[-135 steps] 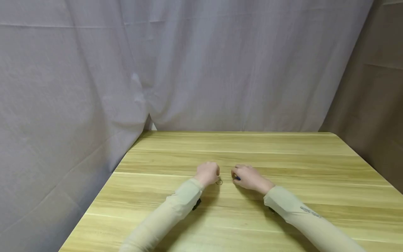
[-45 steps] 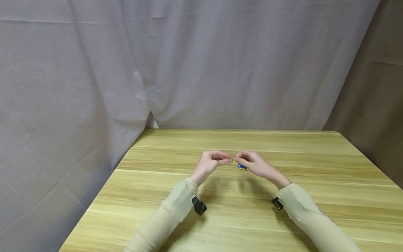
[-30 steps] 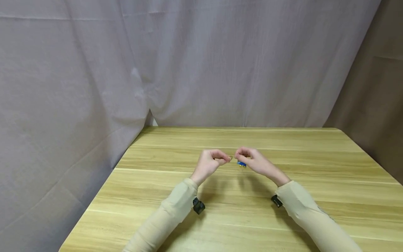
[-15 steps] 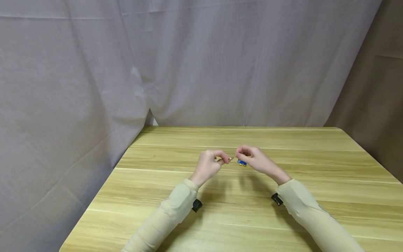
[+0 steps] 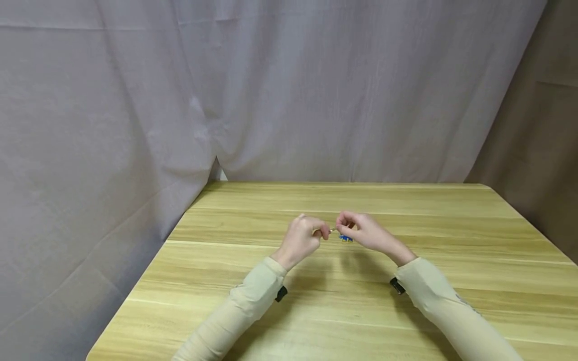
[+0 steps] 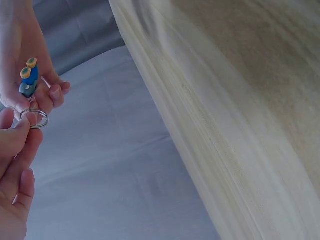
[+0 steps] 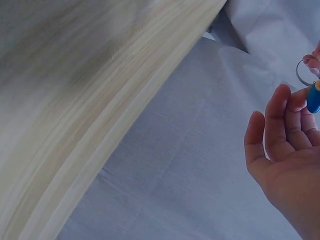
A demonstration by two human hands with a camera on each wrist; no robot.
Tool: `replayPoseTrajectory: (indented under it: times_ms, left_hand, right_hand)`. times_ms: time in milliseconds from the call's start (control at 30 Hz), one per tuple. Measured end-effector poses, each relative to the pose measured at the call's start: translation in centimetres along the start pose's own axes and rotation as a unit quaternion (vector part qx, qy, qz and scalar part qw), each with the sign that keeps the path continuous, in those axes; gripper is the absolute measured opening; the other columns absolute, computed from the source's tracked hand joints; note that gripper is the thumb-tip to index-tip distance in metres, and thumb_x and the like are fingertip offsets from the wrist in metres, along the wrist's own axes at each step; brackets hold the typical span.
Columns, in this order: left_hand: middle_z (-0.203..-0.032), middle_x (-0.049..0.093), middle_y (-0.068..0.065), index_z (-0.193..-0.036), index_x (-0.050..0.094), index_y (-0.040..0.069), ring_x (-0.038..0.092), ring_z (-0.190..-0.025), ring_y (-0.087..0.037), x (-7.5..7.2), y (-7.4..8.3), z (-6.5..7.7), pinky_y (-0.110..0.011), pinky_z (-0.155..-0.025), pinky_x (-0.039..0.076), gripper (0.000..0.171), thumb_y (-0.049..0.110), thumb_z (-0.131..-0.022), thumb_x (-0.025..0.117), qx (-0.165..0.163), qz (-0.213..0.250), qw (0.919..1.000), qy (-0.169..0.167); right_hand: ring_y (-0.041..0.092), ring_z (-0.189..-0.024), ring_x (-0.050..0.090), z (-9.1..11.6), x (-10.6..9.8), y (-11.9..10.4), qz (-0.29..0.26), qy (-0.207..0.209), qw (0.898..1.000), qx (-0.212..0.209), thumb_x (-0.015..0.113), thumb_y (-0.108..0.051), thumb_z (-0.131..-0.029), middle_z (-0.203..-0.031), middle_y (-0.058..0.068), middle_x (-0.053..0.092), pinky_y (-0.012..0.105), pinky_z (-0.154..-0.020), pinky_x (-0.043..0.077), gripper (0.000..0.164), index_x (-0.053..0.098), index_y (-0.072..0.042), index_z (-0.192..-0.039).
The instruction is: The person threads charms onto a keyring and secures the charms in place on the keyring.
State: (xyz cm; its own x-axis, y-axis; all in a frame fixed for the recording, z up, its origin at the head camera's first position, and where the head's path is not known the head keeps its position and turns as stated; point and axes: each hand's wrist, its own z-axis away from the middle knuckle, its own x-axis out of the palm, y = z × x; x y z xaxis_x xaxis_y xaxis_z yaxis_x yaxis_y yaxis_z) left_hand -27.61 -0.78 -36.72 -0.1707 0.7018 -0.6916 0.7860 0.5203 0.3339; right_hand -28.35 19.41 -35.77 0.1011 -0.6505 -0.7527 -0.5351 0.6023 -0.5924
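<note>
In the head view my left hand (image 5: pixel 300 238) and right hand (image 5: pixel 367 233) meet above the table, fingertips almost touching. Between thumb and fingers, the left hand pinches a metal key ring (image 6: pixel 46 122), best seen in the left wrist view. The right hand pinches the end of a small blue figurine charm (image 6: pixel 31 76) with yellow-orange tips, which lies against its palm side. A blue part of the charm (image 7: pixel 313 100) also shows at the right wrist view's edge, close to the ring (image 7: pixel 298 73). Fingers hide whether ring and charm are joined.
The light wood-grain table (image 5: pixel 289 321) stretches under both forearms. Grey curtain (image 5: pixel 289 90) hangs behind it and down the left side, with a darker brownish stretch (image 5: pixel 537 150) at the right. Black wrist cameras (image 5: pixel 397 286) sit under the sleeves.
Both hands have risen from low over the table and come together. In the last second, the left hand has rolled over and its fingers curl more, turning the ring; the right hand has barely moved.
</note>
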Motion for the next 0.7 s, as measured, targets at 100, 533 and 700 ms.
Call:
replayPoseTrajectory:
  times_ms: [100, 533, 700]
  left_hand:
    - [-0.078, 0.076, -0.002, -0.070, 0.072, 0.008, 0.072, -0.078, -0.014, 0.05, -0.09, 0.04, -0.030, -0.088, 0.050, 0.032, -0.020, -0.070, 0.056, 0.001, 0.000, 1.0000, 0.001]
    - [-0.080, 0.076, -0.006, -0.067, 0.070, 0.006, 0.073, -0.078, -0.017, 0.03, -0.27, -0.05, -0.030, -0.085, 0.052, 0.023, -0.014, -0.076, 0.064, -0.010, 0.071, 0.9960, 0.054]
    - [-0.092, 0.076, -0.008, -0.092, 0.074, 0.005, 0.072, -0.087, -0.019, 0.07, -0.40, -0.13, -0.036, -0.085, 0.056, 0.009, 0.000, -0.085, 0.069, -0.047, 0.117, 0.9914, 0.035]
  right_hand:
    - [0.005, -0.076, 0.054, -0.03, 0.04, 0.09, 0.007, 0.000, 1.000, -0.008, 0.057, -0.011, -0.095, -0.081, -0.001, 0.061, 0.021, -0.063, 0.044, 0.005, 0.059, -0.011, -0.090]
    - [0.003, -0.075, 0.053, -0.17, 0.02, 0.56, 0.007, 0.005, 1.000, -0.028, 0.057, -0.010, -0.095, -0.080, -0.002, 0.060, 0.024, -0.064, 0.046, 0.006, 0.058, -0.011, -0.089]
    - [0.005, -0.074, 0.053, -0.09, -0.10, 0.38, -0.006, 0.002, 1.000, -0.019, 0.057, -0.011, -0.096, -0.081, -0.001, 0.061, 0.025, -0.063, 0.046, 0.006, 0.059, -0.008, -0.091]
